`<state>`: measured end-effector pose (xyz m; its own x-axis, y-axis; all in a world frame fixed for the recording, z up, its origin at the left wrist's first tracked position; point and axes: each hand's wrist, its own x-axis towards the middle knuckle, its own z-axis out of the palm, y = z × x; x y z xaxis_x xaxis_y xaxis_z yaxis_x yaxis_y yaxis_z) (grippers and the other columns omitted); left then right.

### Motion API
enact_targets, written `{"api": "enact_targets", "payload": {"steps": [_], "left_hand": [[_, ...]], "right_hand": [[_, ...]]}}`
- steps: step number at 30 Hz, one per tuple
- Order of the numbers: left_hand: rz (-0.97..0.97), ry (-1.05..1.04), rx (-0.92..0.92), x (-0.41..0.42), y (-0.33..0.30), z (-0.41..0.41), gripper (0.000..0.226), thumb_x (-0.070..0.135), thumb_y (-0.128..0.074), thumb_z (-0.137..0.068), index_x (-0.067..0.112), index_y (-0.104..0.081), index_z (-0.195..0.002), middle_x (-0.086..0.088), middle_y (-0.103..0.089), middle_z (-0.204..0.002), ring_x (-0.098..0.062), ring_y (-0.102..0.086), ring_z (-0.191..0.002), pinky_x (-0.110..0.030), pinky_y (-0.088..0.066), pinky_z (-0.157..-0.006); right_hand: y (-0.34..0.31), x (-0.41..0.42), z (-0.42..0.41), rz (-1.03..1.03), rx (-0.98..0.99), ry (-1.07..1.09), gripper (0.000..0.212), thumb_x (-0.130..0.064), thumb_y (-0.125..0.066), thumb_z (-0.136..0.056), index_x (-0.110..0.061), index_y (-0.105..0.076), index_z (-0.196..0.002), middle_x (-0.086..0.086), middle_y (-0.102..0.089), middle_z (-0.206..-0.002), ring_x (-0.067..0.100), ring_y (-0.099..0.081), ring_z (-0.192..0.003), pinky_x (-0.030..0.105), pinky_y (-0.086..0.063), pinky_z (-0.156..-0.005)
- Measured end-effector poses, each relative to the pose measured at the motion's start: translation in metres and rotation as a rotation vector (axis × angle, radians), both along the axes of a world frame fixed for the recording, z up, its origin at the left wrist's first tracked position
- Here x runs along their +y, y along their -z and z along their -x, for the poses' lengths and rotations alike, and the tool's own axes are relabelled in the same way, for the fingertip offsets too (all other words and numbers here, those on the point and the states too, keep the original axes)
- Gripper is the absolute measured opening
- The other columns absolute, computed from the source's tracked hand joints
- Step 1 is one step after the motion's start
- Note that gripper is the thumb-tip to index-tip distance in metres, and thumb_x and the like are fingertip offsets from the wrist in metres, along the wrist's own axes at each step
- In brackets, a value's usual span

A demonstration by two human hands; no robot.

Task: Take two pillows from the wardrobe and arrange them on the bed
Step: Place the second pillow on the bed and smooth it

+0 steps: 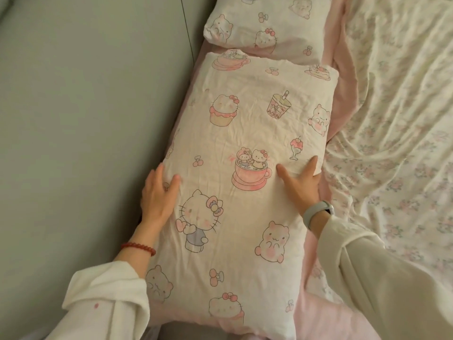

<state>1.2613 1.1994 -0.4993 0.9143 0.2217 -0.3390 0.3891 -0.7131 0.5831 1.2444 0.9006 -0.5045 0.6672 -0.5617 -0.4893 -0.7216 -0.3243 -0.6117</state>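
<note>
Two white pillows with pink cartoon prints lie end to end on the bed, along its padded headboard. The near pillow (242, 133) fills the middle of the view; the far pillow (274, 23) sits beyond it at the top. My left hand (158, 195) rests flat on the near pillow's left edge, against the headboard, fingers spread. My right hand (302, 182) lies flat on its right edge, fingers apart, with a pale watch on the wrist. Neither hand grips the fabric.
A grey-green padded headboard (85, 119) runs along the left. A pink sheet (343, 99) shows beside the pillows. A crumpled floral quilt (397, 119) covers the bed on the right.
</note>
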Motion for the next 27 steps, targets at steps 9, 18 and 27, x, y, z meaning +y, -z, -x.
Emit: {"api": "enact_targets", "payload": {"steps": [9,18,27], "left_hand": [[0.114,-0.052,0.124,-0.038,0.013,-0.080,0.046,0.042,-0.037,-0.089,0.027,-0.037,-0.133,-0.010,-0.045,-0.134,-0.034,-0.044,-0.119,-0.054,-0.029,-0.103],[0.055,-0.253,-0.258,-0.046,0.005,-0.055,0.032,0.022,-0.035,-0.097,0.017,-0.054,-0.121,-0.015,-0.053,-0.125,-0.035,-0.049,-0.108,-0.052,-0.037,-0.094],[-0.121,0.044,0.244,-0.025,0.021,-0.059,0.066,0.069,-0.019,-0.084,0.040,0.000,-0.141,-0.003,-0.014,-0.155,-0.041,-0.022,-0.134,-0.067,-0.009,-0.106]], "right_hand": [[-0.005,-0.003,-0.030,0.009,-0.105,0.055,0.082,-0.041,-0.058,-0.078,-0.024,-0.008,-0.141,0.016,-0.028,-0.143,0.035,-0.036,-0.125,0.044,-0.035,-0.100],[-0.028,0.011,-0.018,0.044,-0.250,-0.101,0.053,-0.005,-0.033,-0.094,-0.015,-0.015,-0.142,0.015,-0.039,-0.130,0.031,-0.049,-0.103,0.039,-0.042,-0.091],[-0.007,0.003,-0.003,-0.078,0.183,-0.054,0.068,-0.048,-0.036,-0.089,-0.011,-0.009,-0.139,0.019,-0.044,-0.121,0.034,-0.050,-0.106,0.042,-0.040,-0.094]]}}
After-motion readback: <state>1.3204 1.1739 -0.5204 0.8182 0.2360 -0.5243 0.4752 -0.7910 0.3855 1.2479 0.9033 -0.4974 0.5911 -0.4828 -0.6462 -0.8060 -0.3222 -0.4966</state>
